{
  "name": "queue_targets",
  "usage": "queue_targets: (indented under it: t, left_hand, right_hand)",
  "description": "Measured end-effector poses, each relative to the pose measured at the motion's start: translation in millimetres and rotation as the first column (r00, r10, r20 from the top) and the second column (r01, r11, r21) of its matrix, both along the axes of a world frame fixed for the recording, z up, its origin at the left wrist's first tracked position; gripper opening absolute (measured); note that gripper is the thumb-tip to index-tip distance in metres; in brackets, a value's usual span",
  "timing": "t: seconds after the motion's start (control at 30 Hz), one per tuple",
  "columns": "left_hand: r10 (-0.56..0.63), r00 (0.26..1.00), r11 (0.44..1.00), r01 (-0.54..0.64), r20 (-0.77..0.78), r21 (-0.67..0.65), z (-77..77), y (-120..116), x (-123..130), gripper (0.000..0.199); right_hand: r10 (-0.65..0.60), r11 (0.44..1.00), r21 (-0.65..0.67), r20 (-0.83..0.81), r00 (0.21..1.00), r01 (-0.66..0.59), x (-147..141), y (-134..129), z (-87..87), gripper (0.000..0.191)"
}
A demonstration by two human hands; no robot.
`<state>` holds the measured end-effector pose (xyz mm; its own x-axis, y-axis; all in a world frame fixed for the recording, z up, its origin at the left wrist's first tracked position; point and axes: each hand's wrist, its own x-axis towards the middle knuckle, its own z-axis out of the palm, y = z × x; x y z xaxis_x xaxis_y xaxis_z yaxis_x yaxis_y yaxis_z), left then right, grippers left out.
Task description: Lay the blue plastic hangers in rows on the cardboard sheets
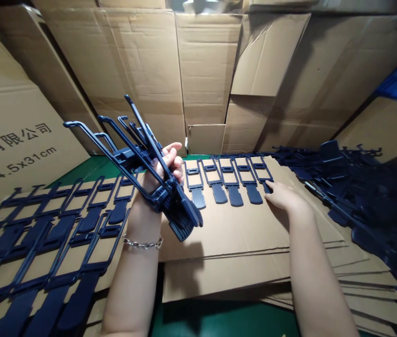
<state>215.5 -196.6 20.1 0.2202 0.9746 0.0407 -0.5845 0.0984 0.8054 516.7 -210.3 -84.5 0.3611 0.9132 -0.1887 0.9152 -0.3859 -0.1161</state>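
Observation:
My left hand (172, 164) is closed round a bunch of dark blue plastic frames (149, 173) with ribbed flat ends, raised over the cardboard. On the cardboard sheet (229, 229), a row of the same frames (237, 195) lies side by side, flat ends toward me. My right hand (280, 194) is at the right end of that row, its fingertips on the flat end of the last frame (262, 172).
Many more frames (61, 229) lie in rows on cardboard at the left. A dark heap of parts (370, 196) fills the right side. Cardboard boxes (142, 56) stand behind, and a printed box (16, 112) is at the left. Green surface (219, 320) shows below the stacked sheets.

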Motion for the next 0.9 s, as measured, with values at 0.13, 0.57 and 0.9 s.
queue_targets:
  t: [0.13,0.57,0.9]
  left_hand:
    - [-0.021,1.000,1.000,0.021,-0.008,-0.002,-1.8,-0.6,0.9,0.004]
    - [-0.102,0.995,0.994,0.101,0.024,0.042,-17.3,-4.7,25.3,0.012]
    - [-0.147,0.989,0.989,0.148,-0.024,0.024,-23.7,1.6,26.9,0.033]
  right_hand:
    - [0.004,1.000,0.006,-0.016,1.000,-0.004,1.4,-0.7,-0.6,0.057]
    - [0.552,0.815,0.531,-0.591,0.588,-0.231,-102.2,-52.2,80.9,0.034]
    - [0.468,0.855,0.380,-0.858,0.209,-0.353,-121.9,-43.5,65.5,0.035]
